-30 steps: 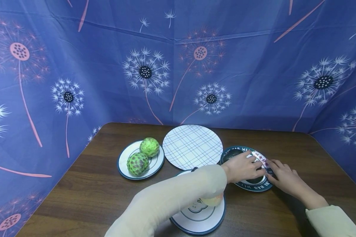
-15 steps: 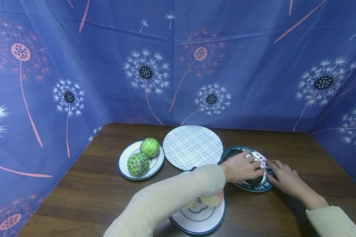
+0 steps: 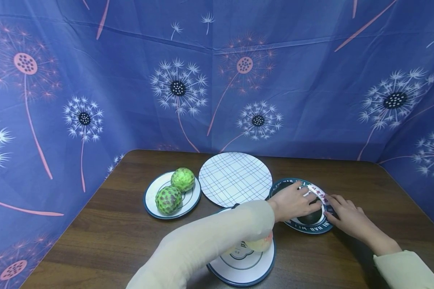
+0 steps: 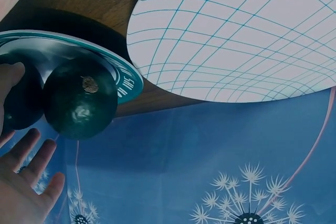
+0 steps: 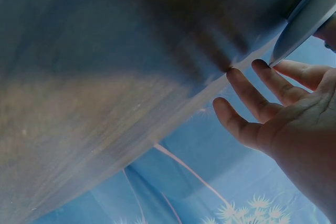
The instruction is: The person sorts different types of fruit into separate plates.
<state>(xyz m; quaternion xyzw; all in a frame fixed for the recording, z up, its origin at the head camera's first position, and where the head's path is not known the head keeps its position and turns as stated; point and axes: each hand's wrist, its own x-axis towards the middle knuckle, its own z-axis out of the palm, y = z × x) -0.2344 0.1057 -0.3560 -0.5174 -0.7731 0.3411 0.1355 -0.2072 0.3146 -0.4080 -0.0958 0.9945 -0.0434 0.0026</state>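
On a dark-green-rimmed plate (image 3: 312, 229) at the right lie two round, dark green avocados. The farther avocado (image 4: 81, 98) shows its brown stem scar in the left wrist view. My left hand (image 3: 293, 202) reaches across over the nearer avocado (image 3: 310, 218), thumb and spread fingers around it; the fingers stand off its surface in the left wrist view. My right hand (image 3: 349, 218) lies at the plate's right rim, by a label with red print (image 3: 317, 194). In the right wrist view its straight fingers (image 5: 247, 95) meet the underside of the rim.
A checked round white plate (image 3: 235, 176) stands at the back middle. Left of it a blue-rimmed plate (image 3: 152, 199) carries two green bumpy fruits (image 3: 168, 200). In front, under my left sleeve (image 3: 217, 237), another plate (image 3: 243, 275) holds a pale, reddish fruit (image 3: 262, 244).
My left fingers have lifted and drawn back slightly, so more of the nearer avocado shows below them. My right hand has stayed in place.
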